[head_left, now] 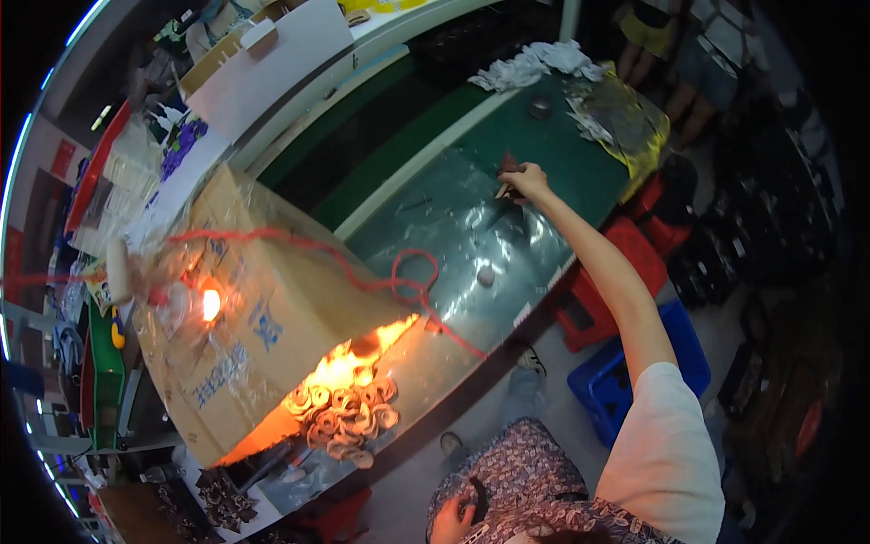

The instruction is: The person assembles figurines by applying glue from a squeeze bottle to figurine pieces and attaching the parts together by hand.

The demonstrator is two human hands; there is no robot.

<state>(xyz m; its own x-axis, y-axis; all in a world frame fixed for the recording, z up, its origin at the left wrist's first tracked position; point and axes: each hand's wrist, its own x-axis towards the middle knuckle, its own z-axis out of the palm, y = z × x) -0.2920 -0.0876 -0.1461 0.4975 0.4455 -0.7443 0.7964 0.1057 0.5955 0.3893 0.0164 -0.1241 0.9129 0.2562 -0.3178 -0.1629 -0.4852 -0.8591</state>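
My right arm reaches far across the table, and my right hand [527,182] is closed on a small dark brown piece [510,164] that looks like leather or cloth. Below its fingers, a dark flat piece [509,216] lies on the clear-sheeted green tabletop [408,222]. Close to my body, over a patterned apron, my left hand [450,523] is curled around a dark curved strip [478,497]. Several tan ring-shaped pieces [349,412] are heaped at the glowing mouth of a cardboard box [263,317].
A lit bulb [210,306] and a red cord [331,249] lie along the box. White crumpled cloths [539,65] and a yellow-edged bag [639,136] sit at the table's far end. Red crates [625,272] and a blue crate [598,390] stand on the floor at right. People stand beyond.
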